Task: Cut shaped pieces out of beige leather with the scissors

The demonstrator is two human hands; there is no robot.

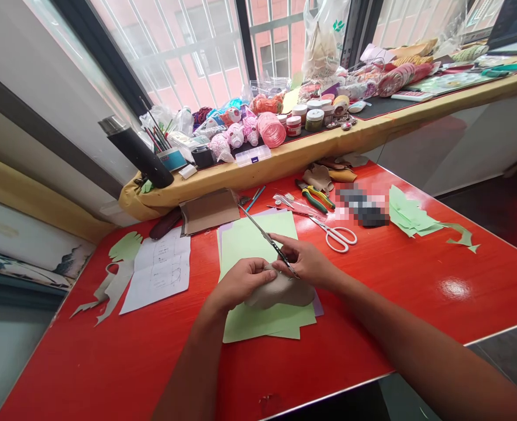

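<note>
I have the right hand point(304, 257) closed around a slender metal tool point(272, 242) that slants up and away to the left. Close beside it, the left hand point(241, 280) grips a grey piece point(280, 292) between thumb and fingers — I hold it just over the stacked green sheets point(265, 324), and I cannot tell whether it touches them. Farther out on the red table point(359, 304) I see white-handled scissors point(341, 238) and pliers point(315, 197) to the right, a marked paper point(159, 269) to the left — and beyond, a black flask point(142, 153) on the ledge point(258, 178).
</note>
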